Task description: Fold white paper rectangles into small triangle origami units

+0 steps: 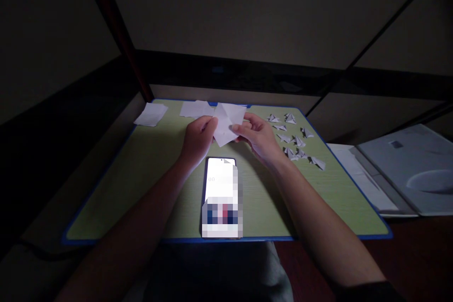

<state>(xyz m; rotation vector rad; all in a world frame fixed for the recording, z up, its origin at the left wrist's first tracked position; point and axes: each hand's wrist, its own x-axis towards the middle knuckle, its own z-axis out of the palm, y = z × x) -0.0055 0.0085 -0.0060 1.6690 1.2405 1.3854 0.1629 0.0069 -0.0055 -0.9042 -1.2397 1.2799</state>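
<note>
Between my two hands a white sheet of paper (225,122) is held up above the far half of the table, with crease lines showing on it. My left hand (200,136) pinches its left edge, thumb on the near face. On the other side my right hand (257,136) grips the right edge, its thumb pressed on the paper and the fingers partly hidden behind. Below the hands lies a lit phone (221,186), its lower screen blurred out. Several small folded paper pieces (290,153) are scattered to the right of my right hand.
The green table (148,188) has a blue rim. A stack of white paper (151,114) sits at its far left corner, and more white sheets (195,108) lie at the back edge. Right of the table is a large grey flat object (410,170). A wall rises behind.
</note>
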